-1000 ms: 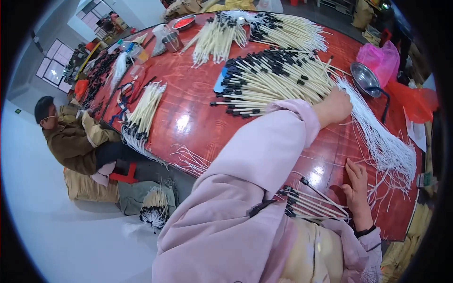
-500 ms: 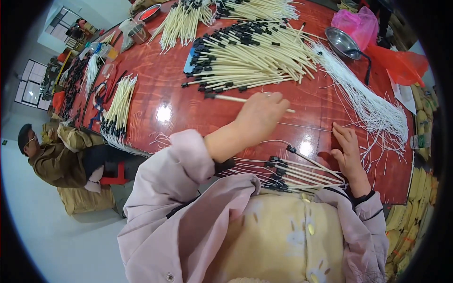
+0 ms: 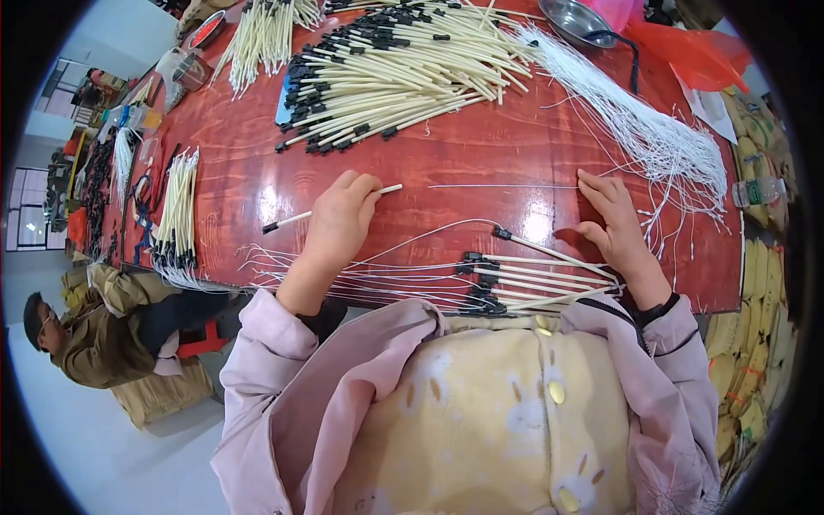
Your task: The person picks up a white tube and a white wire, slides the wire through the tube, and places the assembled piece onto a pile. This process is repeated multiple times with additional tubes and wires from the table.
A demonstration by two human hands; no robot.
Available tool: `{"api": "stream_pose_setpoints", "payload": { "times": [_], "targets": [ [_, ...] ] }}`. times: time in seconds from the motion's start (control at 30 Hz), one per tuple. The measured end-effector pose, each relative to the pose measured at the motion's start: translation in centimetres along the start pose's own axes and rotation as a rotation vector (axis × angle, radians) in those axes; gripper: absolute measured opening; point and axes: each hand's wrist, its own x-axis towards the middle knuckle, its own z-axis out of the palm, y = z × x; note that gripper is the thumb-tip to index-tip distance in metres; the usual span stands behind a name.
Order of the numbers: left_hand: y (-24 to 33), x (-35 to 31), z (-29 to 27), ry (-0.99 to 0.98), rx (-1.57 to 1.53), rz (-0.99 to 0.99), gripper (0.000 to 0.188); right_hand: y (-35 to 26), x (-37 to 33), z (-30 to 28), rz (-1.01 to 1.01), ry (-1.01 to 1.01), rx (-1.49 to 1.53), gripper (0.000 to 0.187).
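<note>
My left hand [image 3: 339, 215] is closed round a cream-coloured stick [image 3: 296, 220] with a black piece on its left end. The stick's bare right end pokes out past my fingers, facing the tip of a thin straight wire [image 3: 502, 185]. At its other end the wire meets the fingertips of my right hand [image 3: 616, 223], low over the red table [image 3: 403, 172]. How those fingers pinch it is partly hidden. Just in front of me lies a small group of sticks [image 3: 536, 279] with black ends, white cords [image 3: 378, 283] trailing from them to the left.
A big heap of black-ended sticks [image 3: 412, 77] lies beyond my hands. White cords [image 3: 635, 124] spread at the right, near a metal bowl [image 3: 575, 21] and a red plastic bag [image 3: 687, 56]. Corded sticks [image 3: 178, 206] lie left. A seated person [image 3: 94, 326] is at far left.
The view has shifted. My left hand has moved left with the stick, which now lies clear of the wire's tip. My right hand stays at the wire's other end.
</note>
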Motion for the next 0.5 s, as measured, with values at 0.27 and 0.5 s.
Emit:
{"api": "stream_pose_setpoints", "payload": {
  "times": [0.27, 0.5],
  "targets": [
    [0.7, 0.8, 1.7, -0.038, -0.002, 0.059, 0.01, -0.7, 0.2, -0.1, 0.009, -0.004, 0.015, 0.073],
    [1.2, 1.1, 2.2, -0.044, 0.018, 0.087, 0.01, -0.8, 0.2, 0.0, 0.028, 0.009, 0.012, 0.072]
  ]
}}
